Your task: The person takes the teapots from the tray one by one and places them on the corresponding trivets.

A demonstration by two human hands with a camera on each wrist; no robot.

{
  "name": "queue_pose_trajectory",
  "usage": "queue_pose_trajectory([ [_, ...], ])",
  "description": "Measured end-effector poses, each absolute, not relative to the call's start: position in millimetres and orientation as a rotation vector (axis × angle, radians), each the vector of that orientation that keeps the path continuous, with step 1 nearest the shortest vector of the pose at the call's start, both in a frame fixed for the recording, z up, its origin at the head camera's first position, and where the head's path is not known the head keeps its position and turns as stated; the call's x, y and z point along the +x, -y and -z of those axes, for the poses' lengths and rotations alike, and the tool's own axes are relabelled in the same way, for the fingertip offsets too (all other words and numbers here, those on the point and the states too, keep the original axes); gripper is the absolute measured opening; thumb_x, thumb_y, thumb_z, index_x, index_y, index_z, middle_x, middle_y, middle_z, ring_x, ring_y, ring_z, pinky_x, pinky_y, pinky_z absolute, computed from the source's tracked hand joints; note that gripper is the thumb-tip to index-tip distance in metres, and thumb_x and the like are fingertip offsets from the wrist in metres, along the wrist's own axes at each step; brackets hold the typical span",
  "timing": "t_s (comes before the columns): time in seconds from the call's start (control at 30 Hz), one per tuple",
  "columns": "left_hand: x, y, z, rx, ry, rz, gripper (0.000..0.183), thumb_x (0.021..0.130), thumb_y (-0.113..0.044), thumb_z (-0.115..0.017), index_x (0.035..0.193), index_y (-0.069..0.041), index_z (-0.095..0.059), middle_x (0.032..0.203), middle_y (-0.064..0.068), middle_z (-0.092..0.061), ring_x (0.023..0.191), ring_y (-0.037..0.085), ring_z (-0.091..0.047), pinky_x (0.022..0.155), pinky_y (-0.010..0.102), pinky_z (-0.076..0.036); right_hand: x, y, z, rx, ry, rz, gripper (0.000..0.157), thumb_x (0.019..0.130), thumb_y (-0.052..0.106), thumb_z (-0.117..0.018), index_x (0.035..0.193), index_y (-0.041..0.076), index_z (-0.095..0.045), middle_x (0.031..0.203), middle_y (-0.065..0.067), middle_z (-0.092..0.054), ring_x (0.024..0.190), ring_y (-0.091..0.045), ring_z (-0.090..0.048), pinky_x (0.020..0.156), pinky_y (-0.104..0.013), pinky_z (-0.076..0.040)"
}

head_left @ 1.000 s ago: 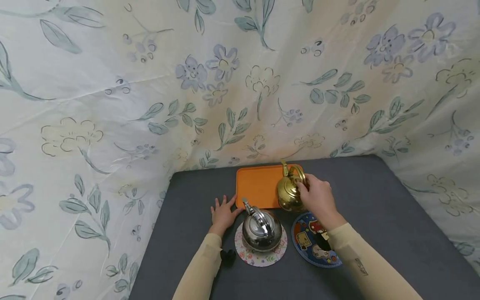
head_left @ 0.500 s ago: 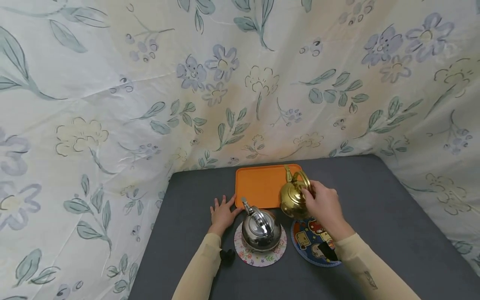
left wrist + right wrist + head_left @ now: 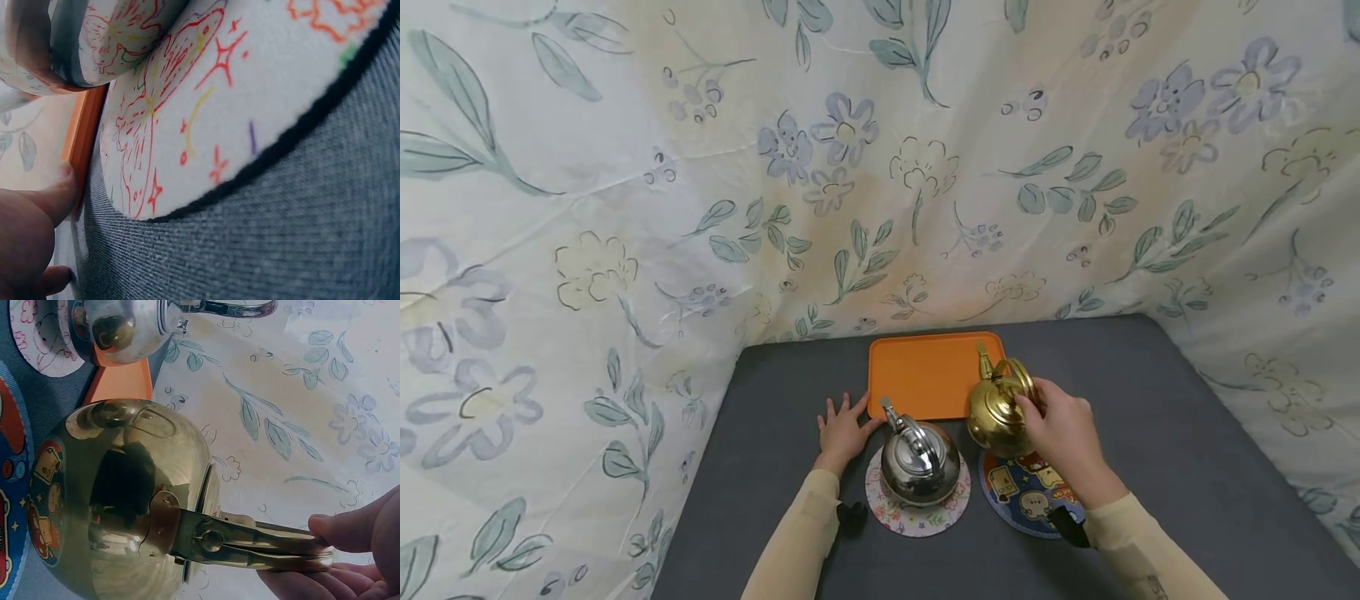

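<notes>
My right hand (image 3: 1063, 425) grips the top handle of a gold kettle (image 3: 996, 417), its spout pointing toward the back. The kettle is just in front of the tray's right part and overlaps the far edge of a round blue cartoon mat (image 3: 1026, 510). In the right wrist view, thumb and fingers wrap the handle (image 3: 250, 540). My left hand (image 3: 841, 432) lies with fingers spread, its thumb at the near left corner of an orange tray (image 3: 917, 379). A silver kettle (image 3: 921, 471) stands on a round white patterned mat (image 3: 895, 521) between my hands.
Dark grey cloth (image 3: 1157, 433) covers the table. Behind it and at both sides hangs a floral curtain (image 3: 925, 208). The silver kettle and its mat stand close in front of the tray and left of the blue mat.
My right hand has drawn the gold kettle toward me and slightly right, from over the tray to the far edge of the blue mat. The left hand and silver kettle have stayed put.
</notes>
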State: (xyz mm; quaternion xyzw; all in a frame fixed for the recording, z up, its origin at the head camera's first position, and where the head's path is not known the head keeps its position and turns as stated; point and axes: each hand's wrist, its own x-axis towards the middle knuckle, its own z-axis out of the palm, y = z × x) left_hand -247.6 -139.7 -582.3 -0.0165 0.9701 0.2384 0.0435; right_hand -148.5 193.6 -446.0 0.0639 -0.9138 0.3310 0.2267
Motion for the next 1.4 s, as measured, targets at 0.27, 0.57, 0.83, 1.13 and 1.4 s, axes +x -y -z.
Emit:
queue_pose_trajectory([
  [0.27,-245.5,140.0,579.0,-0.040,-2.965,-0.745,0.066,0.096,-0.052,-0.063,0.155,-0.033,-0.042,0.164,0.018,-0.030,0.152,0.051,-0.011,0.117,0.072,-0.011,-132.4,-201.3,447.9,0.168,2.495,-0.898,0.031,0.092,0.007,-0.073,0.115,-0.013,-0.066,0.095,-0.029,-0.074,0.068,-0.034,-0.072,0.060,-0.047,-0.059],
  [0.57,-243.1,139.1,579.7,-0.040,-2.970,-0.754,0.065,0.095,-0.051,-0.064,0.154,-0.032,-0.044,0.163,0.019,-0.031,0.152,0.051,-0.012,0.117,0.072,-0.012,-118.4,-207.5,454.9,0.169,2.494,-0.884,0.034,0.090,0.005,-0.074,0.115,-0.015,-0.065,0.094,-0.029,-0.073,0.057,-0.025,-0.068,0.052,-0.040,-0.056],
  [0.83,-242.3,139.6,579.6,-0.036,-2.978,-0.736,0.065,0.095,-0.051,-0.064,0.154,-0.032,-0.044,0.163,0.019,-0.031,0.152,0.051,-0.012,0.117,0.072,-0.013,-108.5,-208.0,464.5,0.152,2.537,-0.896,0.037,0.092,0.006,-0.073,0.119,-0.016,-0.063,0.096,-0.032,-0.072,0.055,-0.023,-0.068,0.052,-0.038,-0.056],
  [1.13,-243.5,138.0,577.2,-0.041,-2.978,-0.758,0.066,0.094,-0.049,-0.066,0.154,-0.031,-0.045,0.163,0.020,-0.031,0.152,0.052,-0.012,0.117,0.072,-0.011,-108.6,-209.7,471.0,0.153,2.535,-0.879,0.035,0.090,0.005,-0.075,0.117,-0.015,-0.064,0.089,-0.027,-0.074,0.049,-0.013,-0.060,0.046,-0.030,-0.051],
  [1.4,-246.5,135.6,578.6,-0.053,-2.963,-0.770,0.066,0.095,-0.049,-0.066,0.154,-0.031,-0.045,0.163,0.019,-0.030,0.152,0.052,-0.011,0.117,0.072,-0.010,-110.3,-215.2,479.1,0.169,2.494,-0.866,0.032,0.088,0.003,-0.076,0.113,-0.014,-0.066,0.085,-0.024,-0.074,0.053,-0.019,-0.065,0.049,-0.037,-0.054],
])
